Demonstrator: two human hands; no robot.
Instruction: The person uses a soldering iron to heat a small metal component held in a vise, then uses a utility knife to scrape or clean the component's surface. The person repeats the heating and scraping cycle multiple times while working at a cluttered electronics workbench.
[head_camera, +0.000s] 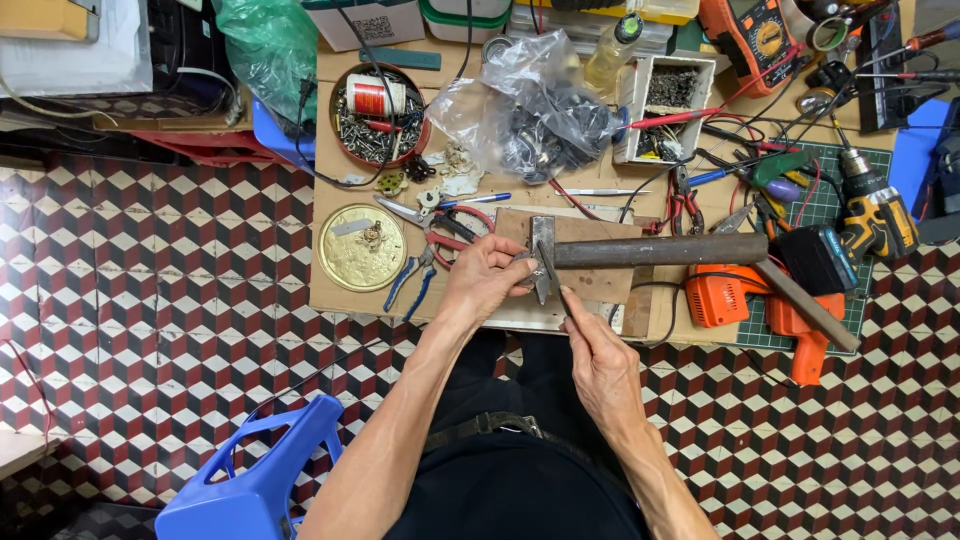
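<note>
My left hand (487, 278) grips a small grey metal part (527, 266) against a flat steel piece (543, 240) on a wooden block (598, 283). My right hand (596, 350) holds a thin dark tool (551, 268) whose tip points up at that part. A long rusty iron bar (660, 250) lies across the block, its left end just right of my hands.
A low wooden board (330, 290) carries a gold tin lid (361, 247), red-handled snips (452, 228), blue pliers (412, 283), a tin of screws (379, 115), a plastic bag of parts (535, 110), an orange power tool (760, 305) and a yellow drill (876, 215). A blue plastic stool (262, 480) stands lower left.
</note>
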